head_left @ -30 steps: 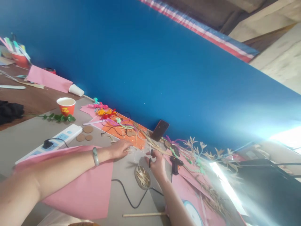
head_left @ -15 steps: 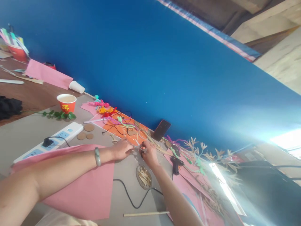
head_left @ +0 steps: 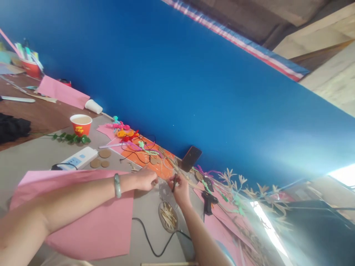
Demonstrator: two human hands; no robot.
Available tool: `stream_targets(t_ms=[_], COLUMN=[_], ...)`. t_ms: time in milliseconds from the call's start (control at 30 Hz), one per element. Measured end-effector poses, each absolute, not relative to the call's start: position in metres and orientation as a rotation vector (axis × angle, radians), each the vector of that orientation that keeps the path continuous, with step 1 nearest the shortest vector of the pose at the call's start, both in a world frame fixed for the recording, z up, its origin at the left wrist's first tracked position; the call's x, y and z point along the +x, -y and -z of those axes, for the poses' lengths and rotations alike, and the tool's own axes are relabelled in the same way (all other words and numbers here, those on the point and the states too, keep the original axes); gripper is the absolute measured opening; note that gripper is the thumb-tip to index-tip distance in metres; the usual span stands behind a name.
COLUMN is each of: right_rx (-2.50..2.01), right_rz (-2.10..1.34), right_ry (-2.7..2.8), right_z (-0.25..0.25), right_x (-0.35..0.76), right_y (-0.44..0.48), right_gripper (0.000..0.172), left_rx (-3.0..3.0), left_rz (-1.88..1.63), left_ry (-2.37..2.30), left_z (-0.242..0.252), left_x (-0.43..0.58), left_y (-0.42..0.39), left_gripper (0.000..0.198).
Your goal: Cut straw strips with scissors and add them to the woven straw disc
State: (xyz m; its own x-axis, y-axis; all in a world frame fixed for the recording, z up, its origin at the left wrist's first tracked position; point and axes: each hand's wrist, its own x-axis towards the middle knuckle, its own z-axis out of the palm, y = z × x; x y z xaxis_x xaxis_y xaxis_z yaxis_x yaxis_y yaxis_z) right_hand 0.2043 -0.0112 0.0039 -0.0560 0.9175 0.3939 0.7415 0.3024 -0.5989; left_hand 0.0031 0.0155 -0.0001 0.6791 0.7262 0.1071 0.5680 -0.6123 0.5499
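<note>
My left hand (head_left: 148,179), with a jade-coloured bangle (head_left: 117,186) at the wrist, is closed above the grey tabletop; what its fingers pinch is hidden or too small to make out. Just to its right, my right hand (head_left: 180,186) is closed around dark-handled scissors (head_left: 174,183); their blades hardly show. Clear, shiny scraps (head_left: 164,193) lie beneath and between the hands. Closer to me, an oval dish (head_left: 168,217) holds short pale sticks. Pink paper (head_left: 91,221) lies under my left forearm.
A hot glue gun (head_left: 208,202) lies right of my right hand, and a phone (head_left: 191,158) leans on the blue wall. A red-and-white paper cup (head_left: 81,125), a power strip (head_left: 80,158) and wooden discs (head_left: 104,153) stand left. A black cable (head_left: 151,244) crosses the front.
My hands have moved slightly apart, the right hand going a little right and down. The dark scissor handle now stands more upright in it. The view has shifted slightly.
</note>
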Motion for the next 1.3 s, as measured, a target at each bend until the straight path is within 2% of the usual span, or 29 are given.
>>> stream_targets(t_ms=[67,167,433,733,967,1300], right_rx=[-1.501,-1.487,-1.372,-1.419,-1.432,-1.478], right_rz=[-0.379,-0.697,-1.010,-1.018,-0.971,-0.897], right_ry=[1.761,1.461,1.195,1.270,1.326,1.399], right_z=[-0.010,-0.015,-0.014,-0.013,-0.009,-0.022], right_x=[0.208,0.210,0.201,0.199,0.199,0.194], right_y=[0.021,0.036,0.057,0.064,0.065,0.071], right_gripper=[0.022,0.029,0.031,0.031,0.030,0.025], left_rx=[2.413,2.374,2.017,1.686,1.645,1.640], left_rz=[-0.483,-0.659,-0.946,-1.003,-0.914,-0.925], left_ry=[-1.021,-1.042,-0.979,-0.834,-0.830,-0.808], left_z=[0.000,0.004,0.004,0.005,-0.006,-0.005], left_x=[0.006,0.010,0.021,0.021,0.017,0.016], left_y=[-0.013,-0.007,0.010,0.014,0.019,0.018], left_gripper=[0.012,0.012,0.020,0.018,0.014,0.020])
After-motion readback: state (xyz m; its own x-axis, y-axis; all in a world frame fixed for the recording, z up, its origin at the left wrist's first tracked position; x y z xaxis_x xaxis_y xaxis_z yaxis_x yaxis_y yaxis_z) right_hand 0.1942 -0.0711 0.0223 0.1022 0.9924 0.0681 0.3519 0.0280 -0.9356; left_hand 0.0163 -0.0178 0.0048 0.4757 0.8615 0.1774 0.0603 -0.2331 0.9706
